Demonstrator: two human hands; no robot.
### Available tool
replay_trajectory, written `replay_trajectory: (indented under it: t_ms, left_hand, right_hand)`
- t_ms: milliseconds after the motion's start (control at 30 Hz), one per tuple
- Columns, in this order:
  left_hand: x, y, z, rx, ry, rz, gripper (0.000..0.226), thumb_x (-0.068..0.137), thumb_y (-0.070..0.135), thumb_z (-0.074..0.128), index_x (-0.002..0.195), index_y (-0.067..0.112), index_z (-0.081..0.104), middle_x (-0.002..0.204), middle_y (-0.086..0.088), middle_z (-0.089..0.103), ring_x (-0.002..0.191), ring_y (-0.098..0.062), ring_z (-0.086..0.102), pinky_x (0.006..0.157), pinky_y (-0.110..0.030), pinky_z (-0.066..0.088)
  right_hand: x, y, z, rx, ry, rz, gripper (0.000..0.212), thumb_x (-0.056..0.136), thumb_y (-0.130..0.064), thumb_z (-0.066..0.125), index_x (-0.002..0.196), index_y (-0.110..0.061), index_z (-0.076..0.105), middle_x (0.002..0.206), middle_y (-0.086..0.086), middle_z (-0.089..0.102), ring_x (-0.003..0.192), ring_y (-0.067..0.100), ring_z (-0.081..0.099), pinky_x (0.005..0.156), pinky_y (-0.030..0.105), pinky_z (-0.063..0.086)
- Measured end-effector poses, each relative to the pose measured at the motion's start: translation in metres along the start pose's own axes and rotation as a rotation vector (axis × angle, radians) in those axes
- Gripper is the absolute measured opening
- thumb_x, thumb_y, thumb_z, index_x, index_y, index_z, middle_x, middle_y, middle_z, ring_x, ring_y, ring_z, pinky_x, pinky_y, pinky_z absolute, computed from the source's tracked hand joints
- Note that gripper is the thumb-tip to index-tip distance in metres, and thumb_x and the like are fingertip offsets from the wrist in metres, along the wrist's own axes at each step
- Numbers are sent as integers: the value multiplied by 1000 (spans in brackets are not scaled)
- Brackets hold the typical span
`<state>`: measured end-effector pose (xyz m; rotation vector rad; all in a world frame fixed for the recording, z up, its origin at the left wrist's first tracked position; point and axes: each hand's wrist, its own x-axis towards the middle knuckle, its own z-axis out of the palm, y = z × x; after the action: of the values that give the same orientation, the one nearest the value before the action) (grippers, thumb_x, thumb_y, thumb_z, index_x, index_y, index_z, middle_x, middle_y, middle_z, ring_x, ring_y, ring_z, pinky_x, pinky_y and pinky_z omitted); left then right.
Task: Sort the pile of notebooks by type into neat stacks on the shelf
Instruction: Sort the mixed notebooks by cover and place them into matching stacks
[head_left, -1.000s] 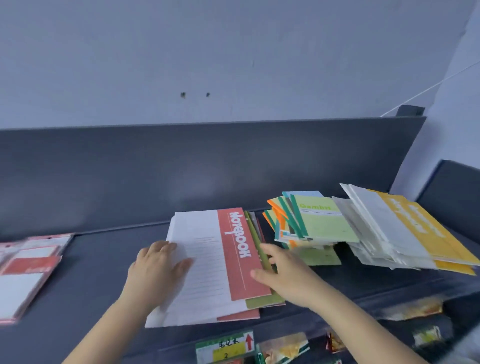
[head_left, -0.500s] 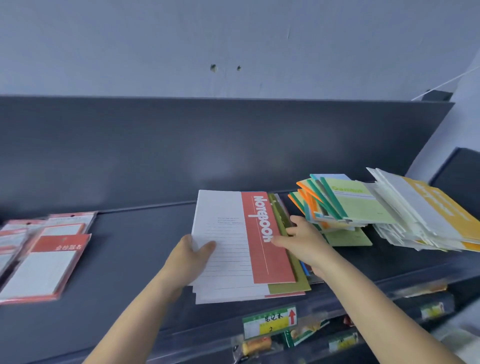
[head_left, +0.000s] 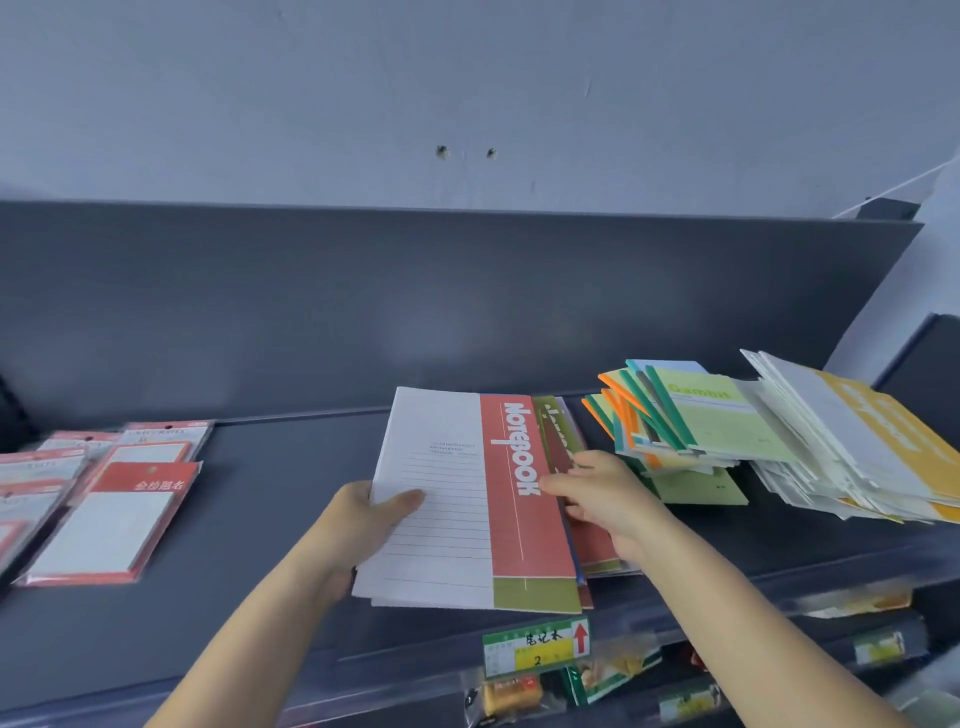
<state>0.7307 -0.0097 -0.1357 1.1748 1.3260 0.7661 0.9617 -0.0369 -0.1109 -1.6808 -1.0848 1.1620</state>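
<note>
Head cam: the left hand (head_left: 358, 525) is gripping the left edge of the red Notebook stack (head_left: 467, 499), thumb on top, and the right hand (head_left: 602, 493) is pinching its right edge. The stack's sitting mid-shelf (head_left: 270, 519) near the front, with the green Gambit pile (head_left: 711, 421) and yellow pile (head_left: 857, 441) lying to its right.

We see soft, even, cool light, with only a thin shade under the red notebook (head_left: 519, 519). A pale sheen sits on the dark back panel (head_left: 431, 332). The notebook's cover lettering reads fairly sharp, while the packets (head_left: 104, 519) at left and the goods (head_left: 857, 603) under the shelf (head_left: 249, 519) smear. Our wide lens bows straight lines near the edges.
</note>
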Motion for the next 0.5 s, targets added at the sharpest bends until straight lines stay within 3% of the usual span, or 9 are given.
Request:
replay_trajectory:
  t_ms: [133,267,400,500]
  left_hand:
    - [-14,9,-12,-113,-12,-46,18,88,18,68,96,2,70,89,-9,77,71,-23,75,54,-28,56]
    - [-29,17,-14,-231,-41,-3,20,90,15,65,101,-1,69,92,-14,76,77,-31,74,55,-33,57]
    - [-41,23,-20,-199,-30,178,18,94,15,59,106,5,68,100,-11,75,88,-29,73,63,-33,58]
    - [-48,31,-23,-107,-1,336,17,94,14,58,108,14,68,101,-3,76,91,-24,73,69,-31,57]
  right_hand:
    - [-1,-1,9,-65,-122,-24,2,91,-22,61,92,-21,62,97,-2,71,87,10,65,68,23,45]
    - [3,-5,20,-50,-64,-86,18,87,-32,65,95,-24,51,93,-10,64,80,2,57,67,23,45]
    - [12,-11,21,187,-78,6,32,80,-33,73,107,-17,65,94,-1,74,94,19,67,91,39,49]
    - [13,-20,20,258,-98,-41,29,80,-30,73,107,-19,69,97,-2,75,99,20,66,93,40,45]
